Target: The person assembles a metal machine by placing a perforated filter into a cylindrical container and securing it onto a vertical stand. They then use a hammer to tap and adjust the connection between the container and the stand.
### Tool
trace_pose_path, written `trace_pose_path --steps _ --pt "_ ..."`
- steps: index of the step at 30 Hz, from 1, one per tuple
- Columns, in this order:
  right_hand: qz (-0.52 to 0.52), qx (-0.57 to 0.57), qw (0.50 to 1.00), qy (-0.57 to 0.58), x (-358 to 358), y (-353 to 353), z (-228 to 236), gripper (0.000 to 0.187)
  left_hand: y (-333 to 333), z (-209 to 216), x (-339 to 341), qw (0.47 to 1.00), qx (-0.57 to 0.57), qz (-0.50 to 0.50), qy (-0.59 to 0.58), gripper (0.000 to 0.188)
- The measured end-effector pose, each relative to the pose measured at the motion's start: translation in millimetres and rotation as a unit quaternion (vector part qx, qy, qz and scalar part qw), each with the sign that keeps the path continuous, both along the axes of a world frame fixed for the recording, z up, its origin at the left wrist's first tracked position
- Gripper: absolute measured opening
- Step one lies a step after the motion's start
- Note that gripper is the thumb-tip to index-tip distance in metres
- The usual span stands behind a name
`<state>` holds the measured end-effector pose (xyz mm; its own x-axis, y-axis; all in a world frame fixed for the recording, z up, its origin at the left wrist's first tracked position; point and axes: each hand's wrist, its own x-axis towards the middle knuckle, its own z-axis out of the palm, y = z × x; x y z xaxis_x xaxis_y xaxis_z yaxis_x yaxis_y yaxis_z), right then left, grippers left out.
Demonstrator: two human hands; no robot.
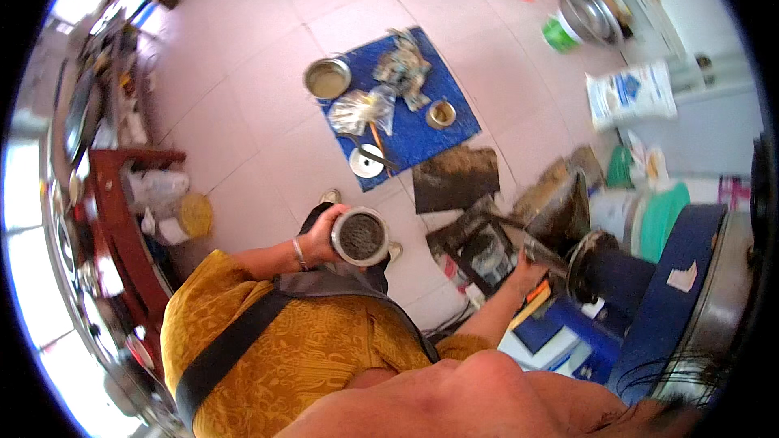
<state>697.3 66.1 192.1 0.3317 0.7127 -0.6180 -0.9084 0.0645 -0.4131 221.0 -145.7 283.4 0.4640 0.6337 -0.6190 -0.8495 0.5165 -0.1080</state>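
Observation:
In my left hand (pixel 323 237) is a round metal container (pixel 361 237), its open top facing up. Dark grey, grainy-looking material lies inside it. The fingers wrap around the container's left side. My right hand (pixel 529 274) reaches to the dark, worn machine (pixel 604 268) on the right. Its fingers are closed at a metal part (pixel 545 255) that sticks out from the machine; what exactly they grip is too small to tell. Below that part stands a dark, open-topped frame (pixel 484 255) with something pale inside.
A blue mat (pixel 446 73) on the tiled floor carries a steel bowl (pixel 328 79), a small tin (pixel 441 114), plastic bags (pixel 363 110), crumpled wrapping (pixel 404 73) and a white disc (pixel 367 161). A white sack (pixel 631 96) and green tub (pixel 664 219) stand right. A reddish-brown table (pixel 122 219) stands left.

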Motion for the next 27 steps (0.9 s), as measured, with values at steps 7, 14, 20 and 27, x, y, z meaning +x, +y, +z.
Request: trace_pose_path --steps 7,14,20,27 --pt "0.023 -0.015 0.999 0.037 12.3 2.4 -11.5 0.024 -19.0 29.3 66.6 0.988 0.108 -0.013 0.112 0.041" --pt "0.055 0.023 0.998 0.004 -42.5 -1.5 11.8 0.045 -31.7 17.7 74.0 0.999 0.007 0.024 0.033 0.034" --pt "0.153 0.077 0.985 0.005 -103.7 -4.1 19.4 0.05 -35.2 32.9 45.2 0.958 0.12 0.068 0.252 0.031" --pt "0.266 0.091 0.96 0.017 -192.7 -6.7 35.5 0.056 -43.5 57.5 -2.6 0.976 0.089 0.148 0.132 0.036"
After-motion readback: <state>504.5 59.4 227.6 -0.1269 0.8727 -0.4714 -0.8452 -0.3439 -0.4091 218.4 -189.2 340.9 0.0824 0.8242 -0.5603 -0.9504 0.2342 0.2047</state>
